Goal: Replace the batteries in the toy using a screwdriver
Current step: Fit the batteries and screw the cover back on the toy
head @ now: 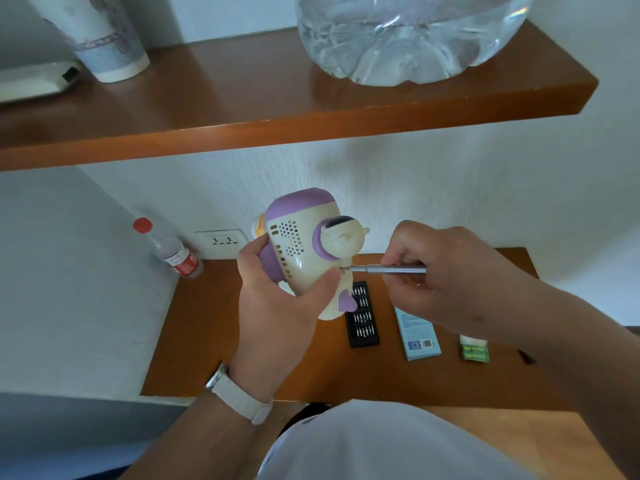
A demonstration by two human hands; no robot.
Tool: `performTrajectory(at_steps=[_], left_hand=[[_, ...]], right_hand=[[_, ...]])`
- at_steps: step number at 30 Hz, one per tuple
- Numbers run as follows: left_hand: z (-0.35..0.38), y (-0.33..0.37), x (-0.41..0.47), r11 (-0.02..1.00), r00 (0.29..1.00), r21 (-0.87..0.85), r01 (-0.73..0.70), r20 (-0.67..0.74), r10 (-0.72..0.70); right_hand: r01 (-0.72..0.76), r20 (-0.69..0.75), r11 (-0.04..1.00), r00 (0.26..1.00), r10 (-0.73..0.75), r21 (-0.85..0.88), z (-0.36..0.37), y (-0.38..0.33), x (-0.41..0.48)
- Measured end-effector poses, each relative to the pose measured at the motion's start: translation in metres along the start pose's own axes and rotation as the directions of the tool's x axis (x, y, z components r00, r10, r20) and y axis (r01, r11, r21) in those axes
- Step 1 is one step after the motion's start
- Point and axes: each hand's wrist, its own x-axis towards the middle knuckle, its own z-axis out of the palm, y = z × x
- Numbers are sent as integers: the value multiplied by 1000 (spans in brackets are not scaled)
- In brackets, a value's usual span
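A cream and purple toy hangs in the air above the wooden desk, its vented underside turned toward me. My left hand grips it from below, thumb across the lower shell. A slim silver screwdriver lies level, its tip against the toy's shell just below the round purple-ringed knob. My right hand pinches the screwdriver's handle. Green batteries lie in a pack on the desk at the right.
A black tray of screwdriver bits and a light blue box lie on the desk under my hands. A small red-capped bottle stands by a wall socket. A wooden shelf above carries a large water jug and a cup.
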Motion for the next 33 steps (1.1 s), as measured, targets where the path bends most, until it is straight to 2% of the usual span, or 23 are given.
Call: performTrajectory(at_steps=[9,19,27,33], left_hand=[[0,0,7,1000,1000,-14,-8,-8,8],[-6,-9,9,993,995,66,-99,-23,101],[-12,-19,12,992,995,89,-91,-35,94],[-16,-23,14,992,995,86,-88,-39,92]], right_hand=[[-25,-9,999,1000,25,32,2,7,7],[-29,-53,990,998,37,141,13,5,17],[-70,-41,993,996,74,91,23,5,23],[11,-36,998,999,-9,68,25,2,26]])
